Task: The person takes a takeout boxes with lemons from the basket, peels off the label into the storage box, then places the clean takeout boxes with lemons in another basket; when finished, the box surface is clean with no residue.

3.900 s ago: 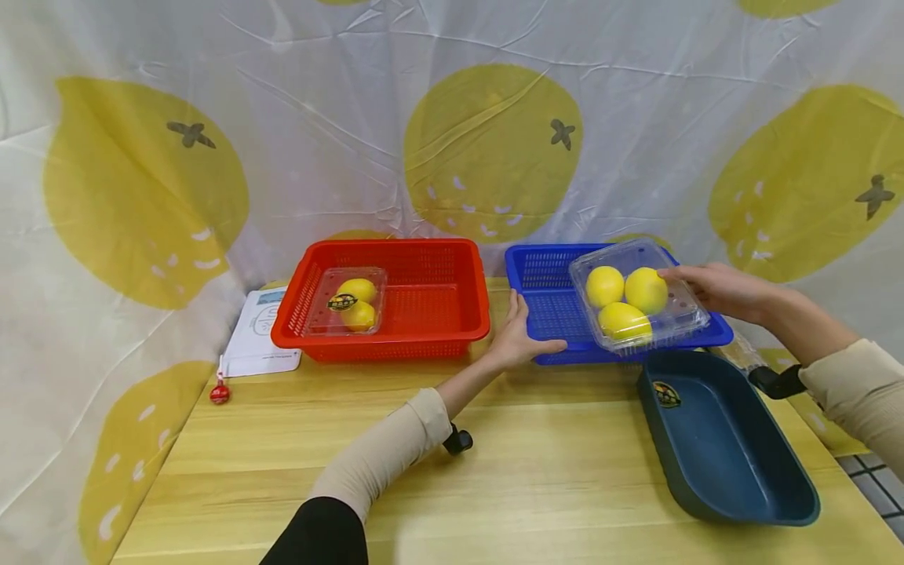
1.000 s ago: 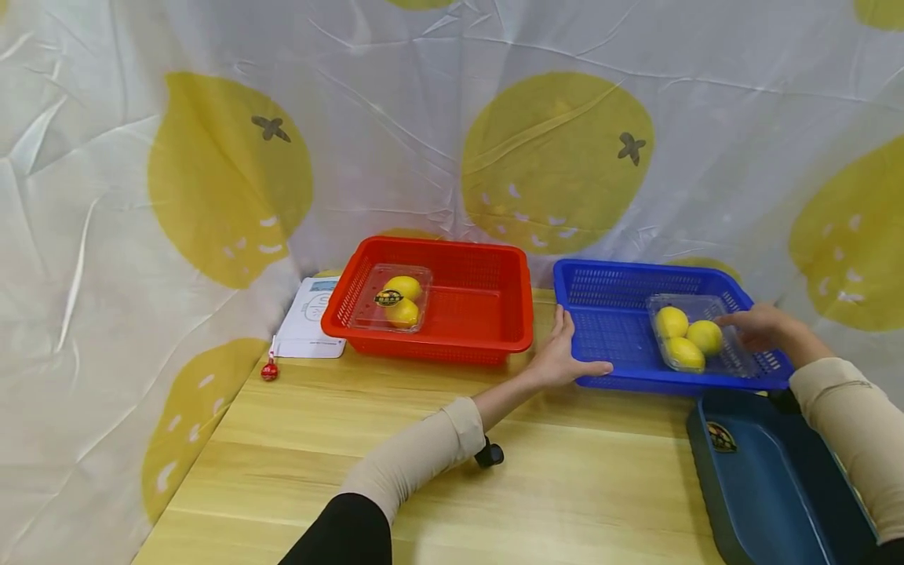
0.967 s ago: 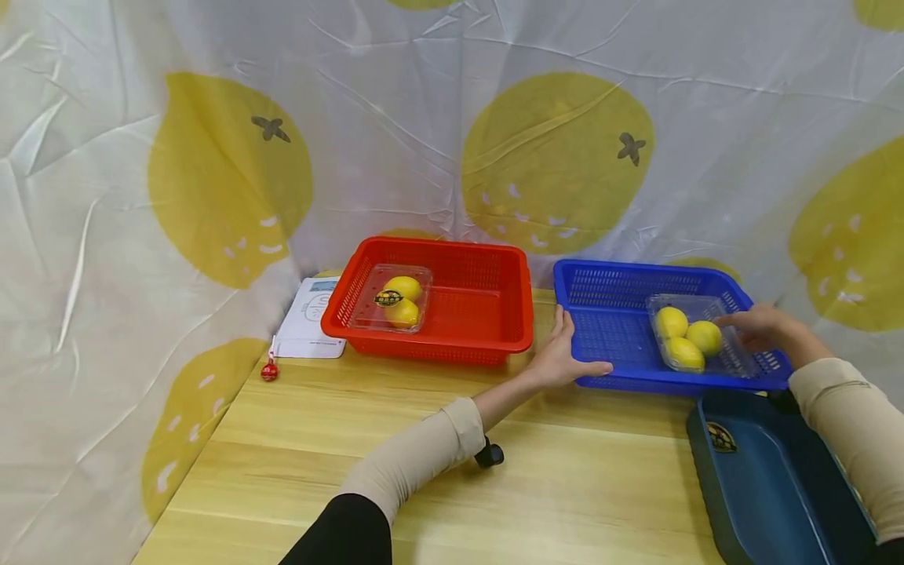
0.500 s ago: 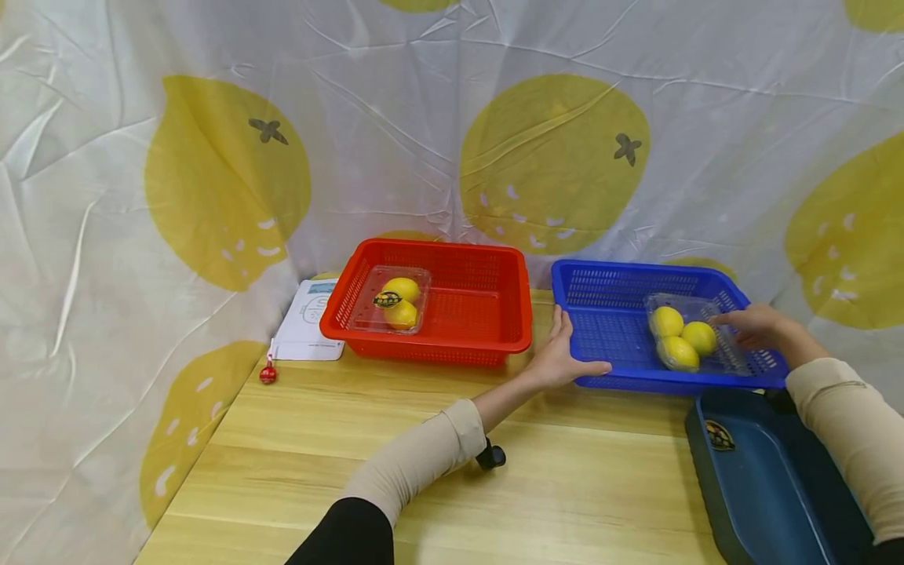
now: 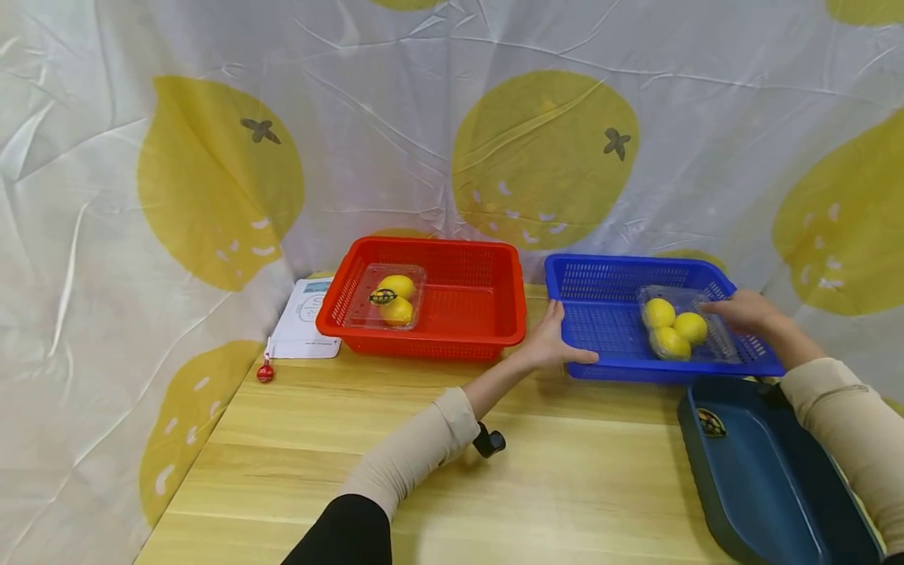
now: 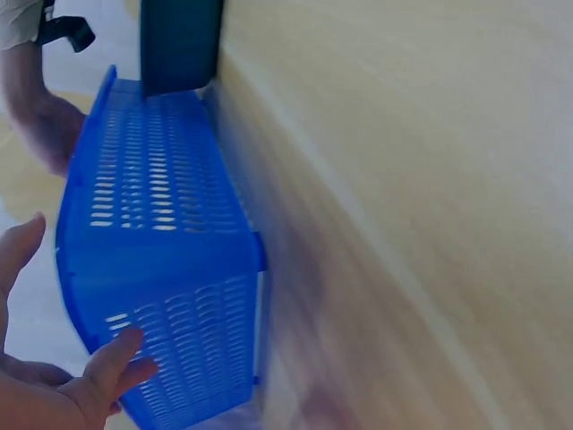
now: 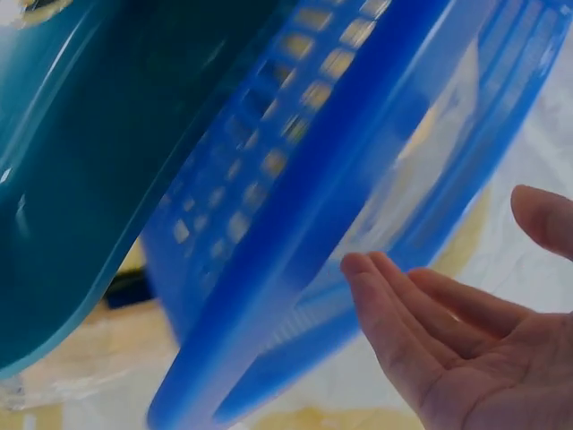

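Note:
The blue basket [image 5: 607, 333] stands at the back right of the table. In it lies a clear plastic box [image 5: 719, 345] with three lemons [image 5: 672, 342]. My left hand [image 5: 545, 347] is at the basket's left end, fingers extended and thumb over the front rim; the left wrist view has those fingers [image 6: 112, 358] against the perforated end wall. Above the basket's right end is my right hand [image 5: 745, 312], beside the box. In the right wrist view, that hand's fingers [image 7: 394, 305] are extended, thumb apart, with nothing between them.
Left of the blue basket stands a red basket [image 5: 462, 310] holding another clear box [image 5: 362, 312] with two lemons. A dark teal tub [image 5: 770, 479] sits at the front right. White papers [image 5: 297, 337] and a red bell-like trinket [image 5: 264, 373] lie at the left.
The box of lemons, tilted over the blue basket in my right hand 3.9 s ago, now lies inside. Lately the right hand has lifted slightly off it; the left hand stays by the basket.

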